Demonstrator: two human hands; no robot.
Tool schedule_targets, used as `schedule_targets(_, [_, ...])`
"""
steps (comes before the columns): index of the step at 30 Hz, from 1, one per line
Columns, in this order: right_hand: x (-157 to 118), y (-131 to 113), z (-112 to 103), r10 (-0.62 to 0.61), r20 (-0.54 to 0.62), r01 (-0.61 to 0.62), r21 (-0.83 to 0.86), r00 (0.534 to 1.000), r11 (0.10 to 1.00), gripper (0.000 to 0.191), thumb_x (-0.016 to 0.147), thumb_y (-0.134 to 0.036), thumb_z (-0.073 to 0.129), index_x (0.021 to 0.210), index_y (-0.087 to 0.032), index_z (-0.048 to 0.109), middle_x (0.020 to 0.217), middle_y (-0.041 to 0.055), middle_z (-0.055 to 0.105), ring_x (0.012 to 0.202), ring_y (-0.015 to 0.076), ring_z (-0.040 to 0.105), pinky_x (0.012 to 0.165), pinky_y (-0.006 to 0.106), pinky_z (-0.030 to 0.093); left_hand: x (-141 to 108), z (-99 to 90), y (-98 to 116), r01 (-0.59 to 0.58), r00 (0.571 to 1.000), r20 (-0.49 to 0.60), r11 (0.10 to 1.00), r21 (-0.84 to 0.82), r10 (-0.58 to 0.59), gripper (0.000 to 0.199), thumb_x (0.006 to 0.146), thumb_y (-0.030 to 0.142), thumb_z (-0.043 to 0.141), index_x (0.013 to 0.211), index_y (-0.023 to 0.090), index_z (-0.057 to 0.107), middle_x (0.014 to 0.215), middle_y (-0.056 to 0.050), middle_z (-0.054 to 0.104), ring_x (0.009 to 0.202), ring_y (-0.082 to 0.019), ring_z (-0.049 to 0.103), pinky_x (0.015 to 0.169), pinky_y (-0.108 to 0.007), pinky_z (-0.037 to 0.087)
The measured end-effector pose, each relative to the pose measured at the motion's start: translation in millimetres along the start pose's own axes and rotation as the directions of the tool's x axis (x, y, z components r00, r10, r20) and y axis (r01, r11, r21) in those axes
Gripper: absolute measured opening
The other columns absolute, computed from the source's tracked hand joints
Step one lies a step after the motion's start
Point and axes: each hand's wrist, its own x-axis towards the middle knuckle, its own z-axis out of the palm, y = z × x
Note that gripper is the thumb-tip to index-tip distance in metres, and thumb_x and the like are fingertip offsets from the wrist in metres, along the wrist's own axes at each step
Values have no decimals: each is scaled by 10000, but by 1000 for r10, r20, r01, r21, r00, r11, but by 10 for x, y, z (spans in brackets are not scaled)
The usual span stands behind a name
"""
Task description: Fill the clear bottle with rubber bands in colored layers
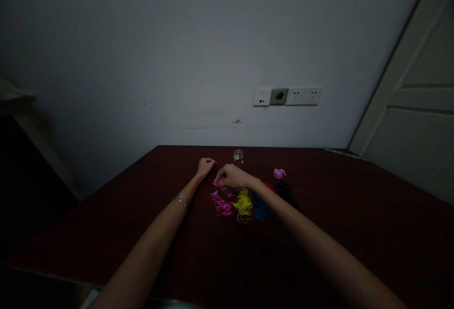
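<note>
My right hand (pixel 230 176) reaches across the colored piles, its fingers pinched on pink rubber bands at the upper left of the pink pile (pixel 223 205). Farther left, my left hand (pixel 206 165) rests on the table with its fingers curled closed; whether anything is inside them is hidden. A pile of yellow rubber bands (pixel 243 203) lies beside the pink one. Blue bands (pixel 261 209) come after it, partly covered by my right forearm. Some red (pixel 268 186) shows behind that forearm, and a black pile (pixel 284 192) lies to its right. Behind my right hand stands a clear jar (pixel 238 157) without a lid.
A pink-purple cap (pixel 279 173) sits on the dark red table (pixel 354 195), right of the jar. The wall behind carries a row of sockets (pixel 287 96). A pale panelled door (pixel 407 91) stands at the right. The light is dim.
</note>
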Motion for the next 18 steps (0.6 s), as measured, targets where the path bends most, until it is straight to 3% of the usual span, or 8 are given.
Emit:
schedule_targets(6, [10,1,-323,12,-161,16,170,987,985,244,685,-177,563,875,-107,699,695,42,661,593,96,536,539,196,397,12,5,-29,4,1000,-4,1000,9,-4,205,662,226,488,618,128,662,583,-23,620,649,-154,561,583,-218,398])
schedule_targets(10, [26,109,-614,79,-318,9,264,945,965,237,699,-200,570,874,-88,684,727,55,668,616,103,554,572,206,420,55,35,-98,7,1000,-3,1000,5,-7,214,669,234,491,648,120,671,585,-27,616,604,-134,545,573,-213,388])
schedule_targets(14, [71,302,-832,116,-464,4,249,878,968,175,666,-153,588,792,-79,685,699,59,665,623,113,564,572,205,422,90,54,-148,10,1000,-2,1000,3,-10,216,667,233,491,648,122,676,598,-28,620,592,-125,543,571,-209,386])
schedule_targets(18, [100,451,-878,141,-510,-51,186,849,981,158,649,-147,597,764,-96,693,650,45,658,594,116,556,540,205,405,107,59,-171,10,1000,-2,1000,1,-10,220,669,228,486,640,123,677,599,-30,624,590,-126,545,571,-211,385])
